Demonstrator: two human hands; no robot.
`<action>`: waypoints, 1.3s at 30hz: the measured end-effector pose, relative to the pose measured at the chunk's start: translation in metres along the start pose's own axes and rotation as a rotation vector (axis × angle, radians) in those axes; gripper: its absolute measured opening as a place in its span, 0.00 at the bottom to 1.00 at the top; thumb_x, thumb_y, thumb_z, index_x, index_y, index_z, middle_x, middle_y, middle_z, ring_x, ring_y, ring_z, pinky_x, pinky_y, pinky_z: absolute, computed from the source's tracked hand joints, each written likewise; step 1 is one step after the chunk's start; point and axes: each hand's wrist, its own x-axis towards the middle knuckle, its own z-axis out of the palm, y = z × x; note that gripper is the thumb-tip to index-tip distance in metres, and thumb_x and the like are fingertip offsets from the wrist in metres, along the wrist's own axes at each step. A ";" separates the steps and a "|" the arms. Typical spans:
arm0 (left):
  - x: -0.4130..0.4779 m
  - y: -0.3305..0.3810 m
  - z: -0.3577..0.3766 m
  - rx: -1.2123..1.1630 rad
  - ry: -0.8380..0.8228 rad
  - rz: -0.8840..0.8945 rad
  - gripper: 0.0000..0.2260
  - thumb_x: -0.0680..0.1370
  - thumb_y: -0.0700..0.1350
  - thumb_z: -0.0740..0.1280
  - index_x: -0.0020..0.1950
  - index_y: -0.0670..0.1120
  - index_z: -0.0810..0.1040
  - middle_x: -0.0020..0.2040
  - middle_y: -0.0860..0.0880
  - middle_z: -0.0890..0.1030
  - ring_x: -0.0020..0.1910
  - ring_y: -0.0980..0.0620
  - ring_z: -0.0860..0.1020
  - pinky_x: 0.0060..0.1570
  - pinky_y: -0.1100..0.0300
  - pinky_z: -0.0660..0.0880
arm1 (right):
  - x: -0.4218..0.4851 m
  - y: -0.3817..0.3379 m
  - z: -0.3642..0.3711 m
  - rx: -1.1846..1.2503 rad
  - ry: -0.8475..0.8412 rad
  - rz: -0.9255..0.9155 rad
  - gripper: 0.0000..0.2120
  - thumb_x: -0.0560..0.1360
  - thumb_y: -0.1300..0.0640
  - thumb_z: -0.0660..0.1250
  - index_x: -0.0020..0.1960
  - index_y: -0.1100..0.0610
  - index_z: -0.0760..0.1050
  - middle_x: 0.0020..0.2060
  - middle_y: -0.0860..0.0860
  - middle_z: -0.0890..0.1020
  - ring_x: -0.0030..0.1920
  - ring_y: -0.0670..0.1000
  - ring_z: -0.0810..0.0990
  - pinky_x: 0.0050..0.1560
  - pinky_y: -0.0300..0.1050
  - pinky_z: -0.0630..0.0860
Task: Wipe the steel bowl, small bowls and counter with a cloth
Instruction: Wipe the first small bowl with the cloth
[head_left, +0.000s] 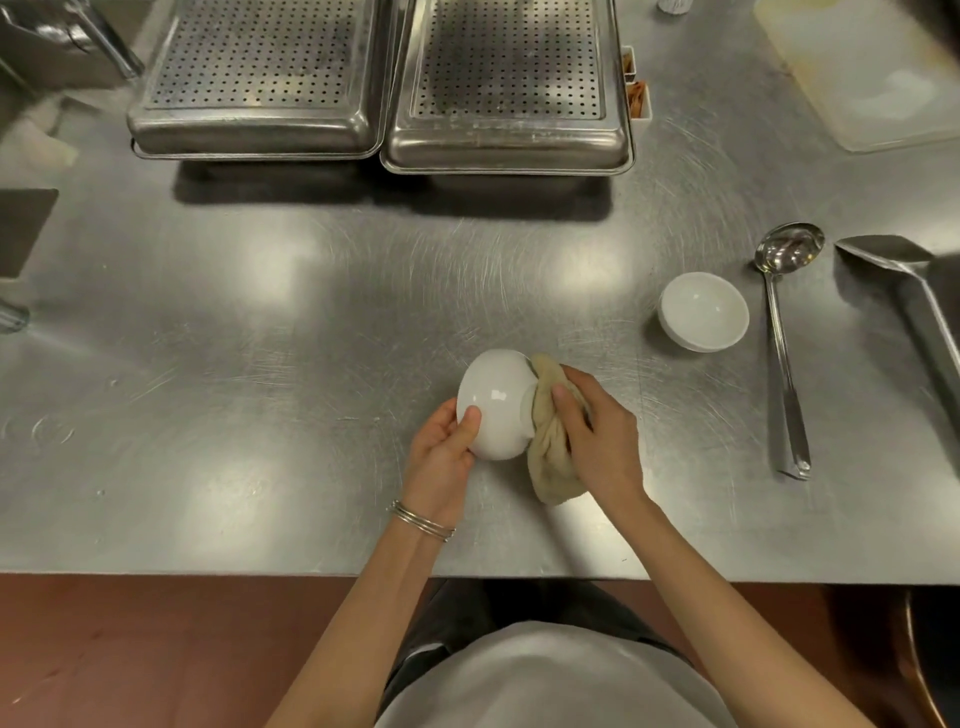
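The held small bowl (496, 402) is white and turned on its side, with its foot to the person's right and its mouth to the left. It sits over the middle of the steel counter (260, 364), towards the near edge. Whether it touches the counter surface cannot be determined.

The left hand (441, 457) grips the bowl from the left. Its thumb lies across the outer wall and its fingers curl round the rim side, mostly hidden. Thin metal bangles (421, 521) circle that wrist.

The beige cloth (548, 441) is bunched and in contact with the bowl's foot and lower wall. The right hand (602, 441) holds it with fingers and thumb closed round the wad, pressing it against the bowl. A tail of cloth hangs below the hand.

A second small bowl (704, 312) stands upright on the counter to the right, apart from both hands. A ladle (781, 364) lies just beside it, further right, with its cup pointing away from the person. A flat steel scoop (904, 280) lies beyond the ladle at the right edge.

Two perforated steel trays (254, 78) sit side by side at the back of the counter, close together. A pale cutting board (872, 73) occupies the far right corner.
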 end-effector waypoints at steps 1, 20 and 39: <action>0.001 0.001 0.001 -0.026 0.000 -0.004 0.12 0.77 0.40 0.61 0.60 0.40 0.74 0.53 0.47 0.81 0.51 0.53 0.80 0.47 0.62 0.78 | -0.002 -0.001 0.003 0.008 -0.010 0.006 0.13 0.79 0.52 0.60 0.63 0.47 0.74 0.53 0.40 0.79 0.51 0.38 0.77 0.49 0.22 0.68; 0.004 0.002 0.021 -0.178 0.216 -0.053 0.16 0.78 0.38 0.62 0.66 0.39 0.72 0.58 0.41 0.78 0.52 0.48 0.78 0.46 0.60 0.79 | -0.023 0.008 0.007 -0.210 0.071 -0.261 0.18 0.78 0.46 0.57 0.66 0.48 0.73 0.67 0.50 0.73 0.63 0.48 0.75 0.61 0.28 0.67; 0.003 0.011 0.005 0.143 -0.045 0.127 0.14 0.77 0.34 0.62 0.61 0.44 0.75 0.45 0.57 0.84 0.46 0.62 0.80 0.44 0.68 0.76 | 0.018 0.011 -0.013 -0.102 -0.206 0.092 0.11 0.79 0.56 0.61 0.58 0.50 0.77 0.49 0.44 0.82 0.45 0.36 0.77 0.44 0.20 0.66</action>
